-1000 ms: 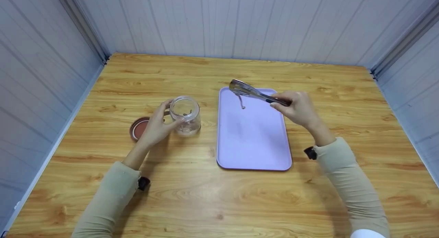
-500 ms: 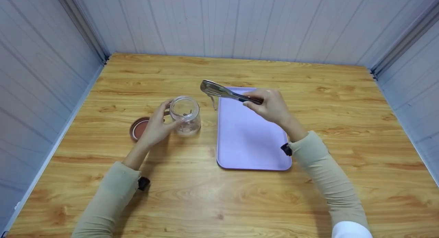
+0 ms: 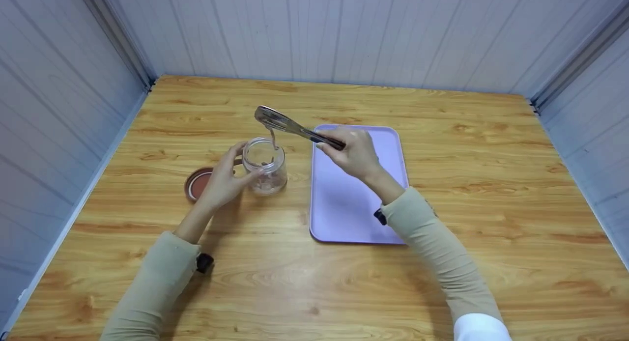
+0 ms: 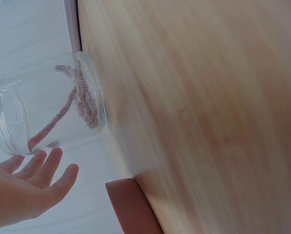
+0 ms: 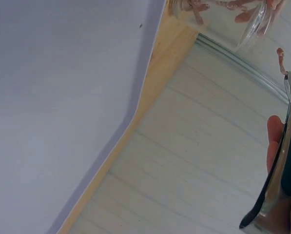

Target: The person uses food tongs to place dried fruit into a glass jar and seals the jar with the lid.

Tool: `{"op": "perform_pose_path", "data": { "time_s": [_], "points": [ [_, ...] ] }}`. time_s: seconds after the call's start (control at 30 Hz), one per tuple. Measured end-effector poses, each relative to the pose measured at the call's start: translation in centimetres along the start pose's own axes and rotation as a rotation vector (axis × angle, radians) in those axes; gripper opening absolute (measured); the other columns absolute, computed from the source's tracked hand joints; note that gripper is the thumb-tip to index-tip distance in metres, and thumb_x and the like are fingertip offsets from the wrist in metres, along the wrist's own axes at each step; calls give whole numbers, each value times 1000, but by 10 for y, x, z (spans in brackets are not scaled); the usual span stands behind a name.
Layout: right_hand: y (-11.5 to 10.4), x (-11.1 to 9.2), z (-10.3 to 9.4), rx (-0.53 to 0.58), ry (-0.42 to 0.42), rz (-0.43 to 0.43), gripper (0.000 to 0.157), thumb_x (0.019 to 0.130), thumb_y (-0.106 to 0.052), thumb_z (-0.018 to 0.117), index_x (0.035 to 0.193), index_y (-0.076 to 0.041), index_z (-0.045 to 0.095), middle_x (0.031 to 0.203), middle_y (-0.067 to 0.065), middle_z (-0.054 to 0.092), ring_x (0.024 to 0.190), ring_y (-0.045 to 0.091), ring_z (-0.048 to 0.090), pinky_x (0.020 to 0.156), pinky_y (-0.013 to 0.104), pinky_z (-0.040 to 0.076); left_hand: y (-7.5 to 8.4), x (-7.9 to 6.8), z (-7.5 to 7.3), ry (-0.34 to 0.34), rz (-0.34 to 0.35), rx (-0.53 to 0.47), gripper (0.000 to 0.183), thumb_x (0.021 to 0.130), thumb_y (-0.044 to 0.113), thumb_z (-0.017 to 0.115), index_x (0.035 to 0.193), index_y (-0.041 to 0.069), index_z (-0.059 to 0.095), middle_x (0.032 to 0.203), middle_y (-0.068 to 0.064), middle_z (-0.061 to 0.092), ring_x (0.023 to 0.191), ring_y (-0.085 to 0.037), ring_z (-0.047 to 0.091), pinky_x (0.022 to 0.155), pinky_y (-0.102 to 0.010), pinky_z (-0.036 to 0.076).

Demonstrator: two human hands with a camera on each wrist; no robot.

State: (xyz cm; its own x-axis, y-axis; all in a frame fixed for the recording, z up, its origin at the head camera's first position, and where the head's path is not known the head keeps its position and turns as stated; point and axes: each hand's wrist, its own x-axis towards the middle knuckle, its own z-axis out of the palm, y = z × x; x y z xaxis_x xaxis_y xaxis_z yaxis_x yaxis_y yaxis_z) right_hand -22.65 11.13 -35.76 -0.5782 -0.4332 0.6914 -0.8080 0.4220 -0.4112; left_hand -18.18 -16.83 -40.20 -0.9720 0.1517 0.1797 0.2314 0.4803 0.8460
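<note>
My left hand (image 3: 222, 179) holds a clear jar (image 3: 270, 183) upright on the table, thumb on its near side and fingers on the far side. Its mouth is uncovered. Through the wall, the left wrist view shows several reddish-brown wrinkled strips (image 4: 86, 100) at the bottom, one leaning up the side. My right hand (image 3: 355, 153) grips metal tongs (image 3: 287, 126) by their dark handles. From the tongs' tips dangles a thin reddish-brown strip (image 5: 281, 59), its lower end over the jar's mouth in the head view. What exactly the strips are, I cannot tell.
A reddish-brown lid (image 3: 198, 184) lies on the wooden table (image 3: 275, 282), left of the jar and partly behind my left hand. Beneath my right forearm is a lilac tray (image 3: 339, 203), with a tiny dark speck (image 5: 141, 25) on it. Pale panelled walls (image 3: 314, 36) enclose the table.
My right hand has travelled left from above the tray, bringing the tongs and dangling strip over to the jar. My left hand and the jar have stayed in place.
</note>
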Motion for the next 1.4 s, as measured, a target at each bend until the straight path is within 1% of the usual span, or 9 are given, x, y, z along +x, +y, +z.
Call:
{"op": "perform_pose_path", "data": {
  "time_s": [0.1,0.23,0.43,0.63,0.73,0.9,1.13,1.3,1.4],
  "points": [
    [-1,-1,6,-8,-6,-19,20,81,-16,65,97,-5,69,75,4,63,53,8,46,45,26,36,0,0,0,-1,6,-6,72,77,32,68,133,4,32,127,-16,39,114,-27,38,94,-42,33],
    [-1,-3,11,-29,-44,-26,20,81,-18,65,97,-7,69,73,2,62,53,6,45,45,26,37,0,0,0,3,-1,-5,73,76,33,68,133,5,32,128,-15,39,114,-28,39,93,-43,33],
    [3,-6,6,-43,-87,-4,21,81,-20,65,98,-8,69,72,1,61,54,6,44,46,26,37,0,0,1,5,-3,3,73,76,33,68,133,4,32,128,-15,39,114,-27,38,93,-43,33],
    [4,-6,-10,-27,-93,24,23,80,-19,66,99,-5,68,73,2,62,54,8,45,46,25,36,2,0,0,-7,-18,7,74,77,35,67,134,5,31,129,-14,38,115,-27,38,94,-43,33],
    [5,-6,-21,-38,-94,41,25,81,-21,66,100,-5,67,78,4,64,57,10,48,48,26,38,2,0,0,-7,-13,11,74,77,36,67,134,5,31,129,-14,38,115,-27,37,94,-43,32],
    [9,-10,-36,-58,-65,32,27,79,-23,67,100,-6,67,86,5,65,59,10,51,50,26,41,1,1,0,-9,-2,24,74,77,36,67,134,4,31,128,-16,38,115,-29,37,93,-44,32],
    [15,-18,-58,-98,-38,30,27,78,-22,68,99,-6,68,86,6,65,66,13,56,51,28,43,1,0,0,-17,-26,16,76,76,40,66,135,6,30,130,-14,36,116,-27,35,94,-43,32],
    [18,-25,-72,-119,-47,32,27,77,-21,69,99,-5,68,81,7,64,60,13,53,48,27,40,-1,0,0,-25,-26,2,75,77,38,66,135,7,29,130,-14,36,116,-28,35,94,-44,31],
    [21,-30,-79,-130,-54,37,29,77,-21,69,100,-4,67,82,8,64,60,13,52,47,27,40,-1,0,0,-24,-25,0,75,78,37,66,135,7,29,131,-14,35,117,-28,35,95,-44,31]
  ]
}}
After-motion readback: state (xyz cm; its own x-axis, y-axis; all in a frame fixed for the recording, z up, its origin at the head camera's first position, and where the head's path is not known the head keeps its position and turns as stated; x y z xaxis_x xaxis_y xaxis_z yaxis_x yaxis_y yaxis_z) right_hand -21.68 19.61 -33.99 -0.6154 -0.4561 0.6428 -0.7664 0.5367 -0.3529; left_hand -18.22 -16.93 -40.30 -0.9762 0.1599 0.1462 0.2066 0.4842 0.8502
